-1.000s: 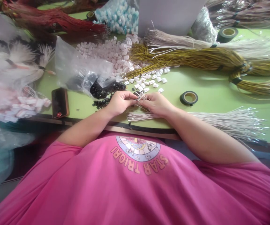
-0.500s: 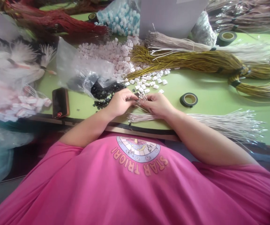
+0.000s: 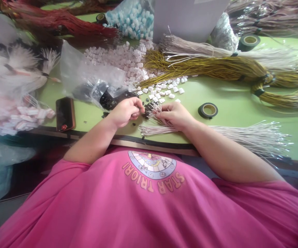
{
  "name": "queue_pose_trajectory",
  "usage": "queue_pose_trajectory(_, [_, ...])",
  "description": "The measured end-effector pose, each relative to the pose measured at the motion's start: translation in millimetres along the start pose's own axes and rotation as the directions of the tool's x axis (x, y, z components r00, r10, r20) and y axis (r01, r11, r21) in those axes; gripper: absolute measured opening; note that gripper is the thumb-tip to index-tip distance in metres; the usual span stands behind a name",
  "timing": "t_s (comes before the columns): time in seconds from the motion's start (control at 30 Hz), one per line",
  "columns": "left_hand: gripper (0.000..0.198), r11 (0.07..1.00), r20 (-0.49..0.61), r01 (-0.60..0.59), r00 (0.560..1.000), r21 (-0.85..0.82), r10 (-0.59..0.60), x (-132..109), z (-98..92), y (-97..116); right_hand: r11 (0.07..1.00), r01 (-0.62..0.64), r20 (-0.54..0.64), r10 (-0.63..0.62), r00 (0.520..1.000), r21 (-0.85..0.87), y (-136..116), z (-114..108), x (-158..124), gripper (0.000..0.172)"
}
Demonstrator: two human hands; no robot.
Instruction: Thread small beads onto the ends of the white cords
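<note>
My right hand (image 3: 175,115) is closed round a small bunch of white wires (image 3: 156,109), whose ends fan out to the left of the fingers. Just left of these ends, my left hand (image 3: 128,111) has its thumb and forefinger pinched together; whatever is between them is too small to make out. Small black connectors (image 3: 115,100) lie in a heap behind my left hand, with more under the wire ends. A larger bundle of white wires (image 3: 247,135) lies along the table's front edge, passing under my right wrist.
White connectors (image 3: 128,62) are heaped behind the hands, beside a clear plastic bag (image 3: 72,70). A roll of black tape (image 3: 208,110) lies to the right, below yellow wires (image 3: 221,68). A phone (image 3: 65,113) rests near the front edge at left.
My left hand has drawn back a little to the left, away from the wire ends. My right hand has stayed in nearly the same place, still holding the white wires.
</note>
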State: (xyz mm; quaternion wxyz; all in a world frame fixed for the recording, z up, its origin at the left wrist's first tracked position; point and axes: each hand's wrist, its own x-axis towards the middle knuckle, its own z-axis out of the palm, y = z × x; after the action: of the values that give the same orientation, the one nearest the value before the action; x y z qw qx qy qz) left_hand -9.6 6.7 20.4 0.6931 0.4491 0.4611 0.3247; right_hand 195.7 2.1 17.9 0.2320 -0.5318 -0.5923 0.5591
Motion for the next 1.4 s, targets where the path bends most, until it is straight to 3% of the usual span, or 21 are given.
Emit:
queue_pose_trajectory(0.13, [0.009, 0.997, 0.049, 0.021, 0.998, 0.08, -0.025, -2, 6.1, -2, 0.999, 0.003, 0.026, -0.004, 1.0, 0.039, 2, 1, 1, 0.012])
queue_pose_trajectory(0.33, [0.029, 0.987, 0.115, -0.005, 0.993, 0.162, -0.014, -3, 10.2, -5, 0.997, 0.054, 0.005, -0.055, 0.998, 0.06, 6, 3, 3, 0.01])
queue_pose_trajectory(0.47, [0.032, 0.976, 0.05, -0.072, 0.997, 0.206, 0.063, -1, 10.6, -7, 0.993, 0.052, 0.022, -0.055, 0.998, 0.102, 6, 4, 2, 0.01])
queue_pose_trajectory(0.6, [0.028, 0.989, 0.029, -0.049, 0.999, 0.137, 0.045, 2, 11.8, -11, 0.987, 0.01, 0.059, -0.02, 0.998, 0.16, 6, 4, 1, 0.011])
queue_pose_trajectory(0.73, [0.03, 0.986, 0.006, -0.086, 0.996, 0.142, 0.086, 3, 12.0, -13, 0.99, 0.059, 0.023, -0.062, 0.998, 0.13, 5, 4, 1, 0.011])
queue_pose_trajectory(1.07, [0.023, 0.92, -0.093, -0.143, 0.978, 0.364, 0.188, 4, 9.6, -14, 0.995, 0.084, -0.045, -0.082, 0.996, 0.058, 4, 4, 1, 0.012])
queue_pose_trajectory(1.23, [0.023, 0.938, -0.103, -0.128, 0.98, 0.321, 0.169, 3, 12.3, -13, 0.995, 0.092, -0.045, -0.09, 0.995, 0.04, 3, 4, 0, 0.013])
queue_pose_trajectory(1.4, [0.019, 0.993, -0.076, -0.05, 0.995, 0.111, 0.059, 5, 11.5, -14, 0.996, 0.078, -0.05, -0.075, 0.996, 0.052, 2, 5, 0, 0.013])
